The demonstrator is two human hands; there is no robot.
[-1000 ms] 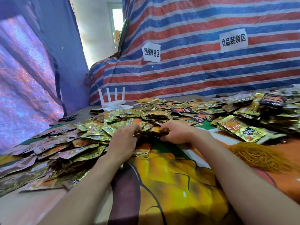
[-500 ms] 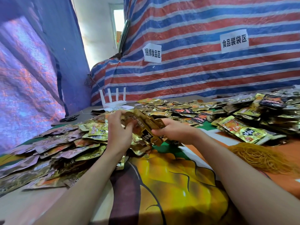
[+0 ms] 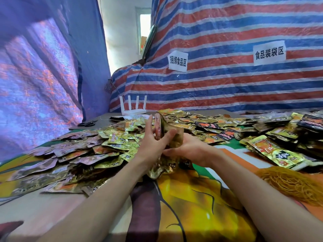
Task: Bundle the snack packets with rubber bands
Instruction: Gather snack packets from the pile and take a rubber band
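Observation:
A stack of gold snack packets [image 3: 172, 137] stands on edge above the table's middle, held between both hands. My left hand [image 3: 153, 144] presses its straight, spread fingers against the stack's left face. My right hand [image 3: 190, 149] grips the stack from the right and below, fingers curled under it. A few packets [image 3: 164, 169] hang loose beneath the hands. A heap of yellow-orange rubber bands [image 3: 290, 182] lies at the right, beside my right forearm. Loose gold and black packets [image 3: 87, 154] cover the table on the left and far side.
A pile of packets [image 3: 279, 151] lies at the right. A white router [image 3: 133, 110] with several antennas stands at the back, black scissors [image 3: 87, 123] to its left. A striped tarp [image 3: 227, 75] rises behind the table; a printed yellow cloth [image 3: 192, 206] covers the near part.
The hands gathered packets from the table, lifted them and turned the stack upright. My left hand went from gripping to flat fingers against the stack's side.

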